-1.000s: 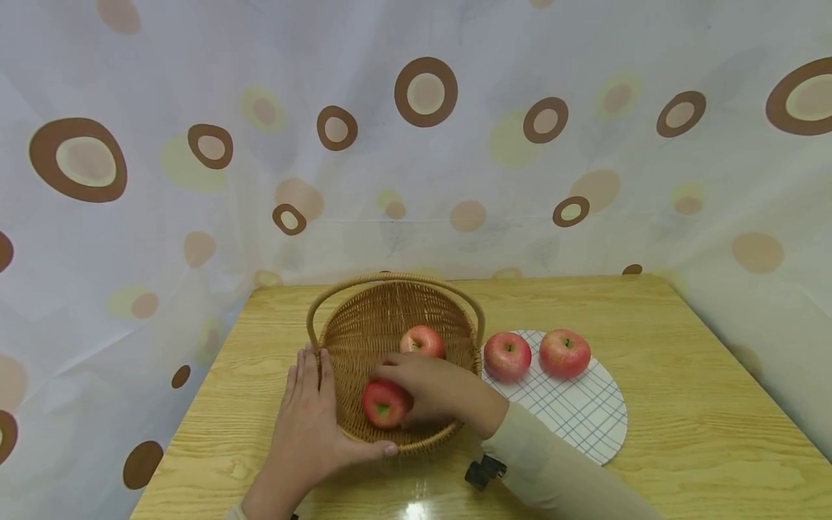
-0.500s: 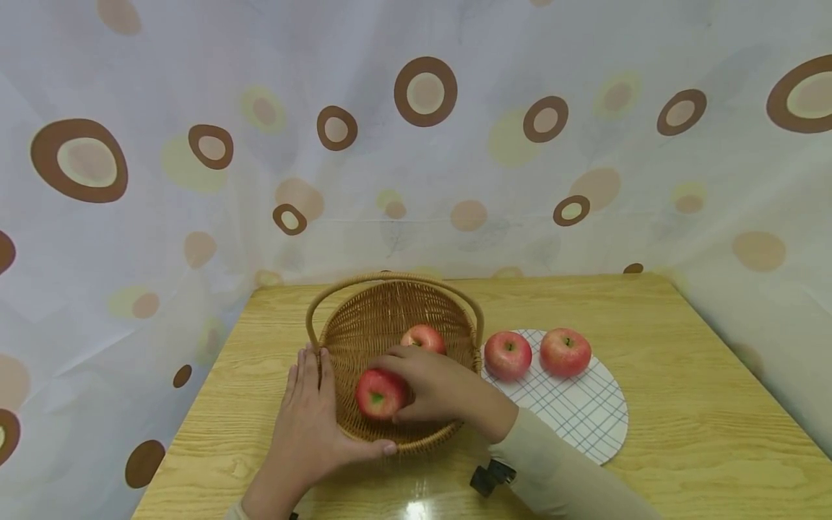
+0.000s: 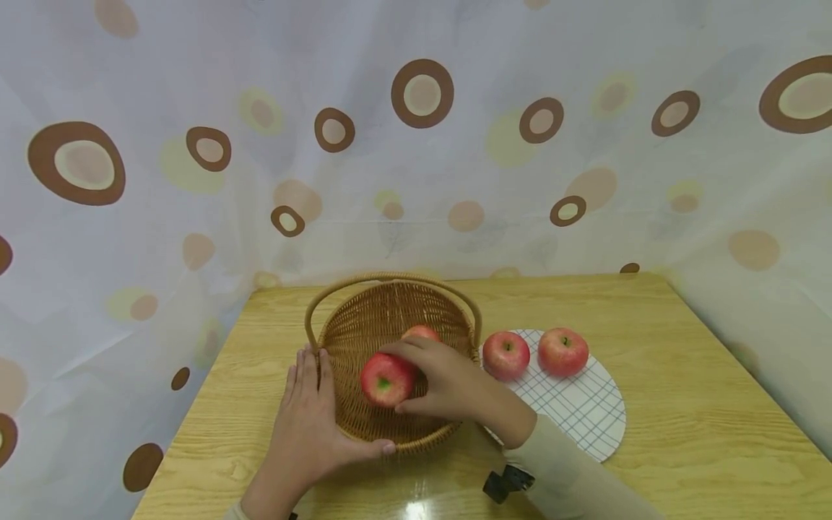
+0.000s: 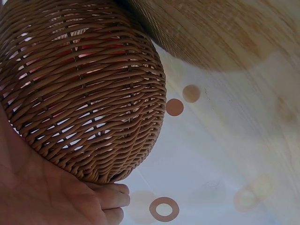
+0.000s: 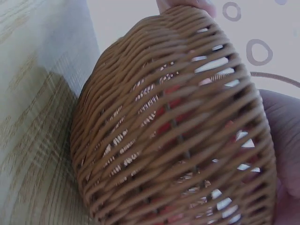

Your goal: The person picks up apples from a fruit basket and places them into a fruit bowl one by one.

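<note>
A wicker basket [image 3: 351, 325] with an arched handle stands on the table in the head view. My right hand [image 3: 448, 383] reaches in over its right rim and grips a red apple [image 3: 387, 380], fingers over the top and thumb at the near side. Behind that hand another apple [image 3: 422, 332] lies in the basket, partly hidden. My left hand [image 3: 308, 426] rests against the basket's left and front rim with fingers straight and thumb spread. The left wrist view shows that palm [image 4: 47, 192] along the wicker wall. In the right wrist view, wicker covers most of the apples.
Right of the basket lies a round white board [image 3: 585, 419] with a blue grid, bearing two apples: one on the left [image 3: 505, 355], one on the right [image 3: 562, 352]. Beneath is a wooden table [image 3: 702, 404]. A dotted curtain [image 3: 416, 166] hangs behind and at both sides.
The apple in my right hand first shifts slightly left, then rises toward the back of the basket, covering more of the apple behind. My left hand stays put on the rim.
</note>
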A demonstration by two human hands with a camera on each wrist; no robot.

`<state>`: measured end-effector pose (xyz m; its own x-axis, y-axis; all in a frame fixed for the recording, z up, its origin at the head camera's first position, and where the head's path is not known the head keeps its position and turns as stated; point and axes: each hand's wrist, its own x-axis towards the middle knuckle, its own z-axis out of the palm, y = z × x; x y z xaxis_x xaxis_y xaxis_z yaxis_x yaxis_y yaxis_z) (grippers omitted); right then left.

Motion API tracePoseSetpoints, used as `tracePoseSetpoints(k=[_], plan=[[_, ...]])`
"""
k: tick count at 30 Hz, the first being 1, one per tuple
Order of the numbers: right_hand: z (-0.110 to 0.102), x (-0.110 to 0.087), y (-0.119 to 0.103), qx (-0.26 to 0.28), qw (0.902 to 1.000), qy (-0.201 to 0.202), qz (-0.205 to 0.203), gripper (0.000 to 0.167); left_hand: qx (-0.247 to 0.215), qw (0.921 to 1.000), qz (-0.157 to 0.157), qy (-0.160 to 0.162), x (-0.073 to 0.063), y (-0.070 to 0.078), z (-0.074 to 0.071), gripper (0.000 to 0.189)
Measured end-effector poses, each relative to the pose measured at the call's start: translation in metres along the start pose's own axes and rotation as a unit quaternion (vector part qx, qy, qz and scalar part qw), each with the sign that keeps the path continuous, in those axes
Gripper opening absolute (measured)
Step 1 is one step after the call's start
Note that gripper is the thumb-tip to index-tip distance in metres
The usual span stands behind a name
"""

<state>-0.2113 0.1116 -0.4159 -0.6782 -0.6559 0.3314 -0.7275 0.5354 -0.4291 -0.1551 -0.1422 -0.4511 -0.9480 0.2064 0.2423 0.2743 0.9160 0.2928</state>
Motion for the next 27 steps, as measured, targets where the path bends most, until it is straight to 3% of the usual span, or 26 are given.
tracePoseSetpoints(k=[15, 27], plan=[[-0.018, -0.021, 0.008, 0.047, 0.9947, 0.082, -0.042, 0.082, 0.008, 0.9998, -0.012, -0.011, 0.001, 0.0, 0.001, 0.165], [-0.041, -0.042, 0.015, 0.106, 0.9916, 0.071, -0.021, 0.083, 0.002, 0.9998, -0.019, -0.008, 0.0, 0.0, 0.003, 0.169]])
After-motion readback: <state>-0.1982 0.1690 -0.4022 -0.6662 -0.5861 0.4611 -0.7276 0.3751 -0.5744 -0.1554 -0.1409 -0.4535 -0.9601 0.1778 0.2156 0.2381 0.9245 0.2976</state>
